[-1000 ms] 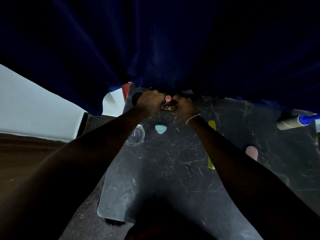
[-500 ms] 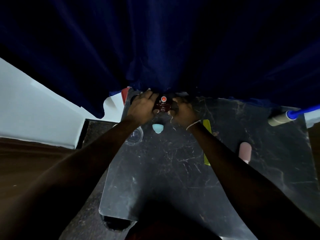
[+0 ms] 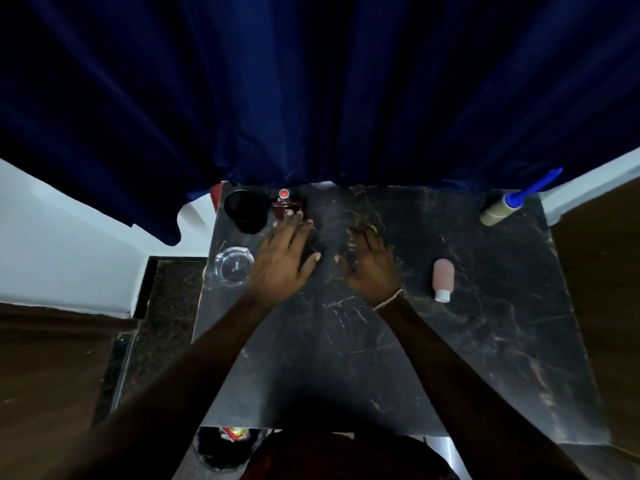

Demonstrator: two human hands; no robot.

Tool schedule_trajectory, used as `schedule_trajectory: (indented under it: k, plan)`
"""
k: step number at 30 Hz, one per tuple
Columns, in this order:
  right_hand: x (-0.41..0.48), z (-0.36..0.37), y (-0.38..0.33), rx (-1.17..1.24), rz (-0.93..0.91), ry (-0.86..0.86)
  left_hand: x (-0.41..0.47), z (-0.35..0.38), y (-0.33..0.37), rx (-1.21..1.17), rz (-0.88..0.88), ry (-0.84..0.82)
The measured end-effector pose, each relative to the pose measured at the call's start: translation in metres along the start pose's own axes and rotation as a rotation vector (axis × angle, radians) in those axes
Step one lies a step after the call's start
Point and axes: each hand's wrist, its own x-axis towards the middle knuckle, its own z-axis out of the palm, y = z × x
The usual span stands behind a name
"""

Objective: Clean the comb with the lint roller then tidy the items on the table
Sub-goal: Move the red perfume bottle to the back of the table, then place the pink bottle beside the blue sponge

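Observation:
My left hand (image 3: 282, 258) hovers flat with fingers spread, just in front of a dark red bottle with an orange-red cap (image 3: 284, 202) that stands at the back of the black marble table (image 3: 485, 341). My right hand (image 3: 372, 265) is also flat and open, and it covers most of the yellow comb (image 3: 373, 229), of which only a tip shows by the fingers. The lint roller (image 3: 502, 209) with a blue handle lies at the table's back right corner, far from both hands.
A black round pot (image 3: 246, 211) stands at the back left beside the red bottle. A clear glass dish (image 3: 233, 270) sits near the left edge. A pink tube with a white cap (image 3: 443, 278) lies to the right of my right hand. A dark blue curtain (image 3: 311, 98) hangs behind the table.
Both hands have let go of the red bottle, which now stands at the back, and have drawn back toward me with fingers spread. The small light blue object is hidden now.

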Motion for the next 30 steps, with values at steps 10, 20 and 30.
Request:
schedule_trajectory:
  k: [10, 20, 30]
  plan:
    - [-0.081, -0.035, 0.091, -0.064, 0.092, -0.006, -0.009, 0.056, 0.118, -0.079, 0.075, -0.127]
    - [-0.111, -0.054, 0.189, 0.034, 0.343, -0.065, 0.016, 0.113, 0.218, -0.111, 0.039, -0.283]
    - [-0.077, -0.039, 0.223, 0.552, 0.742, -0.187, 0.045, 0.171, 0.257, -0.419, -0.325, -0.499]
